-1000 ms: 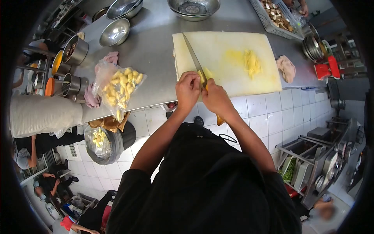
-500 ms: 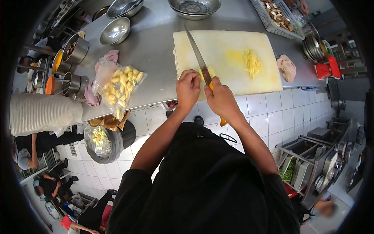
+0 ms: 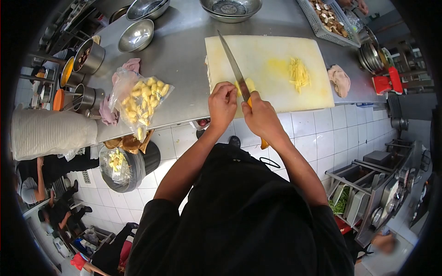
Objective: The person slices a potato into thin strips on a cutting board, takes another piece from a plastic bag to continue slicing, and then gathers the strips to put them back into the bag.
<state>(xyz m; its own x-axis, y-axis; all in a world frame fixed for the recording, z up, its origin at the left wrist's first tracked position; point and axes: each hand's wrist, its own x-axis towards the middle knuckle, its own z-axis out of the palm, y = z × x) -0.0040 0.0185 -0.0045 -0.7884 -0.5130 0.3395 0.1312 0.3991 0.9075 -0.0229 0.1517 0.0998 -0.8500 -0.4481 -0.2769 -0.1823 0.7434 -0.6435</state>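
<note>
My right hand (image 3: 262,115) is wrapped around the yellow handle of a long kitchen knife (image 3: 234,62), whose blade points away over the cutting board (image 3: 258,50). Left of the blade, my left hand (image 3: 223,105) has its fingers curled and pressed onto a pale yellow vegetable piece (image 3: 238,88) at the board's near edge. Another yellow piece (image 3: 250,84) lies against the blade's right side. Thin yellow strips (image 3: 299,75) form a small heap on the board's right part.
A clear bag of peeled yellow vegetables (image 3: 145,99) sits left of the board. Metal bowls (image 3: 136,36) stand behind it. A grey basket of cut mushrooms (image 3: 324,27) is at the back right, near a folded cloth (image 3: 339,81). A lined bin (image 3: 120,172) stands on the floor.
Both hands and the knife stay almost in place. At the lower left, people in the background have shifted slightly.
</note>
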